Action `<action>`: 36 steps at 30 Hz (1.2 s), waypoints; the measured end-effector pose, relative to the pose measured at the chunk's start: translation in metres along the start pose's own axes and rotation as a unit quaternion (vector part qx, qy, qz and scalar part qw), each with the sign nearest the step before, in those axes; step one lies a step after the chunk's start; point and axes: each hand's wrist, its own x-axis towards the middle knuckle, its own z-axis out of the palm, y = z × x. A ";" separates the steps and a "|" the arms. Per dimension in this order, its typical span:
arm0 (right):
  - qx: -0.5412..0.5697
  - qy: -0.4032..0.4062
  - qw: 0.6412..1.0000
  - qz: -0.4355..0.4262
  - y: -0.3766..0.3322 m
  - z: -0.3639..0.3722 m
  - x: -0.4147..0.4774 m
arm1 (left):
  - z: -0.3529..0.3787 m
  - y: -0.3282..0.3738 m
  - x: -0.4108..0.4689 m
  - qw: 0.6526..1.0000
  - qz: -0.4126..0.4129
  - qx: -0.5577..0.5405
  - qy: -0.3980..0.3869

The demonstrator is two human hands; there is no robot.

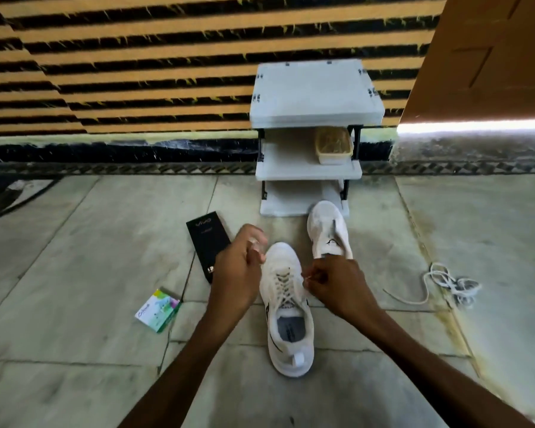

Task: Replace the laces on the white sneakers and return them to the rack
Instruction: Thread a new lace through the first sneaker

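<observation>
One sneaker part-laced, the other waiting

Over on the left a small colourful packet (157, 310) lies on the floor tiles, and just past it a black box (208, 250). Next comes the left hand (238, 267), its fingers curled round what looks like one end of a lace, though that spot is blurred. Between the two hands stands the near sneaker (288, 307), toe pointing at the rack, with the lace (283, 287) crossed through most of its eyelets. The right hand (331, 282) pinches the other end of that lace between thumb and fingertips, just beside the shoe's right-hand eyelets. Beyond it the far sneaker (329, 231) sits on the floor right up against the foot of the rack (309, 171), and I can make out no lace in it. A pale tub (334, 145) sits on the rack's middle shelf. Well off to the right a loose lace (445, 285) lies in a heap on the tiles; old or new, I cannot tell.

By my reckoning the job is somewhat short of halfway: the near shoe wants its top eyelets threaded and a knot, the far shoe wants lacing from scratch, and neither is back on the rack yet
</observation>
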 end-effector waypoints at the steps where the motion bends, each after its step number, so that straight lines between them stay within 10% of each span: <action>1: -0.037 -0.009 0.999 0.014 0.007 0.010 -0.002 | 0.008 -0.011 -0.004 0.999 -0.003 0.044 -0.031; 7: -0.019 0.008 0.996 0.082 0.020 0.040 -0.007 | 0.044 -0.052 -0.025 0.953 -0.009 0.226 -0.203; 26: -0.144 0.056 0.982 0.105 0.022 0.040 -0.009 | 0.055 -0.058 -0.042 0.971 -0.101 0.190 -0.107; 36: -0.108 -0.072 0.990 0.060 0.019 0.024 -0.002 | 0.050 -0.046 -0.042 0.954 -0.076 0.256 -0.139</action>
